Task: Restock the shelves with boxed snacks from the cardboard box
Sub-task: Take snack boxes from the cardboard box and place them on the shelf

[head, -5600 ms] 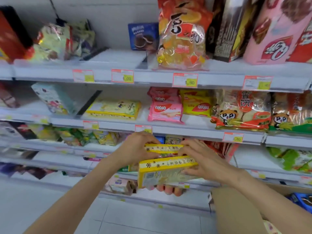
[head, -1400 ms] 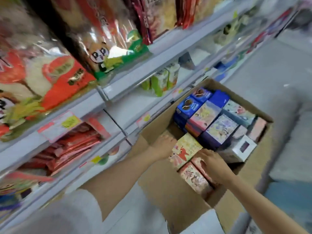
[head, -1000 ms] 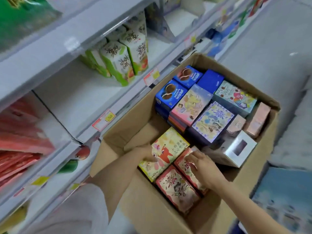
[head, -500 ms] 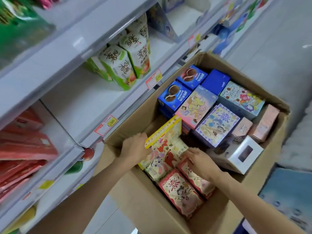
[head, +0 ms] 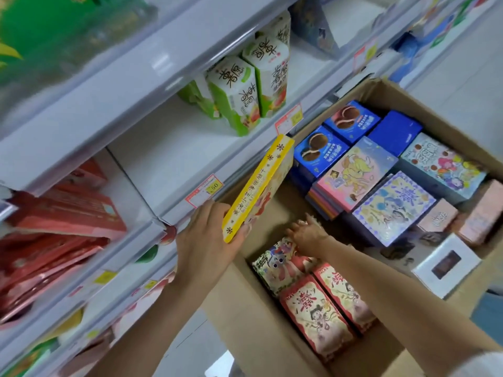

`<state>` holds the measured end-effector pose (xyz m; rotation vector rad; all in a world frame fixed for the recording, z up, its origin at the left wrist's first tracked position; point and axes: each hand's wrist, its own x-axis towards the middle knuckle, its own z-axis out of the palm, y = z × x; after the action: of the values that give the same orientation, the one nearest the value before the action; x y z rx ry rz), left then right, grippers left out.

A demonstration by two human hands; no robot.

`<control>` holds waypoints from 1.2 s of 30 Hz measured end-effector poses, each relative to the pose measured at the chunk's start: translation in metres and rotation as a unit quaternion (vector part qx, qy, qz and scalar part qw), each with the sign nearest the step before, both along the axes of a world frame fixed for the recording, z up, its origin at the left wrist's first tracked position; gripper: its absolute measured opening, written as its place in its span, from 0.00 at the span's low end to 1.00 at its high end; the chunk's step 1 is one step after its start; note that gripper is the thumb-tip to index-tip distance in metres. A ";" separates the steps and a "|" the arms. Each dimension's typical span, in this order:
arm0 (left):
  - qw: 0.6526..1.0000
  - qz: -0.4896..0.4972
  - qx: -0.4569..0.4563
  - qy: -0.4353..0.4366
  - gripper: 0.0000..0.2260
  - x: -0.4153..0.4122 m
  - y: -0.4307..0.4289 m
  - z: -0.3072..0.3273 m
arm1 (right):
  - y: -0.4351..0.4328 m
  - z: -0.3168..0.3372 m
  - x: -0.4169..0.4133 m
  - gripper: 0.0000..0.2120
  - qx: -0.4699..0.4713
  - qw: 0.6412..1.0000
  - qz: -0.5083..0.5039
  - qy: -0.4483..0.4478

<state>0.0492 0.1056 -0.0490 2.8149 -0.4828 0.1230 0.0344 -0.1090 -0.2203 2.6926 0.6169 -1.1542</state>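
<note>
Yellow snack box (head: 260,186) tight in left grip (head: 206,244), long axis diagonal up-right; right grip (head: 307,233) slack.

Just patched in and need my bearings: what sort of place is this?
Most likely a grocery shop's snack aisle. White shelves carry price tags on their front edges, green cartons stand on one, and an open cardboard box of boxed snacks sits beside them, the left hand holding a yellow box.

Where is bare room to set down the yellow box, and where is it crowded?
Bare shelf lies between the green cartons and the red packs, near the yellow box in the left hand. In the cardboard box, a gap shows between the blue boxes and the right hand; the rest is packed.
</note>
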 end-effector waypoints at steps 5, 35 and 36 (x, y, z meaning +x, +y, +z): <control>0.999 -0.021 0.003 -0.034 0.18 -0.004 -0.002 -0.003 | 0.005 0.007 0.004 0.33 -0.013 1.000 0.015 -0.014; 0.971 -0.097 -0.046 -0.216 0.18 -0.123 0.244 0.194 | 0.114 0.340 -0.088 0.24 0.417 0.807 -0.010 -0.417; 0.968 -0.091 -0.053 -0.227 0.18 -0.133 0.260 0.202 | 0.132 0.346 -0.092 0.23 0.427 0.806 -0.006 -0.411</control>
<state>-0.0843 0.3653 0.1534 2.6124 -0.8029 0.7412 -0.0575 0.0227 0.1261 3.4154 1.0980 0.5447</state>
